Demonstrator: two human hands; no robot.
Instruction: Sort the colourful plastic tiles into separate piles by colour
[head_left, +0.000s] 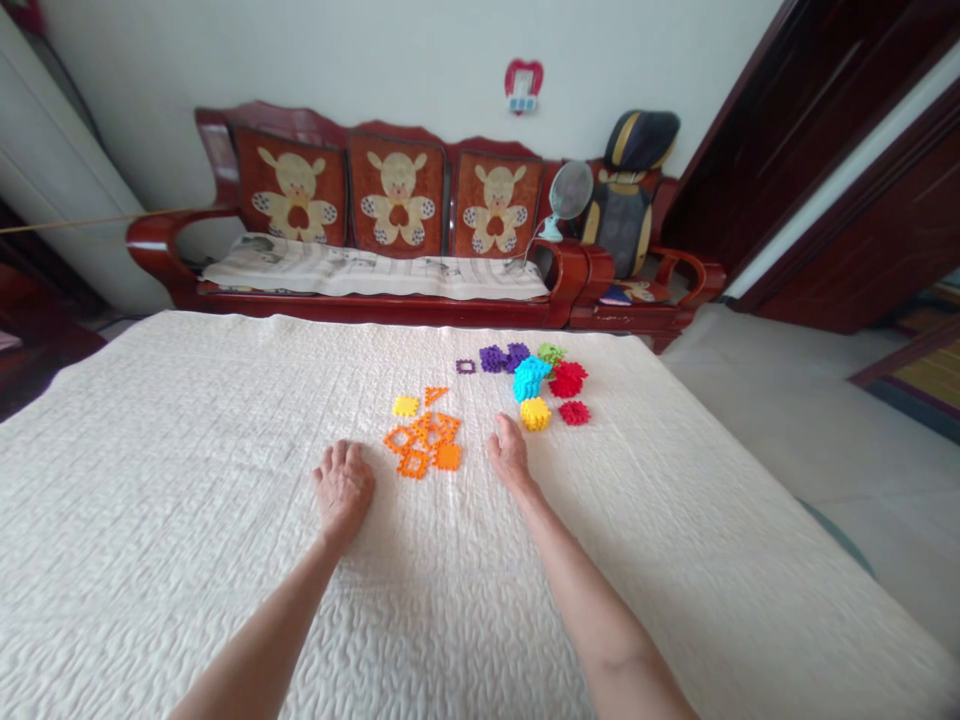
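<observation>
My left hand [344, 487] rests palm down on the white quilted cover, left of a loose group of orange toothed plastic tiles [447, 457]; nothing shows in it. Some of these tiles are solid, others are square or triangular frames. My right hand [511, 452] is between that group and a yellow stack of tiles [535, 414], thumb and fingers apart and nothing visible in them. Behind the orange group lie a single yellow tile [406, 406] and an orange triangle frame [435, 395]. A cyan stack of tiles [531, 379] stands beyond the yellow one.
Purple tiles [493, 359], green tiles [551, 353] and red tiles [568, 379] sit around the cyan stack, with a smaller red pile [574, 412] nearer. One purple frame [466, 367] lies apart. Past the table's far edge are a wooden sofa [375, 308] and a small fan [571, 190].
</observation>
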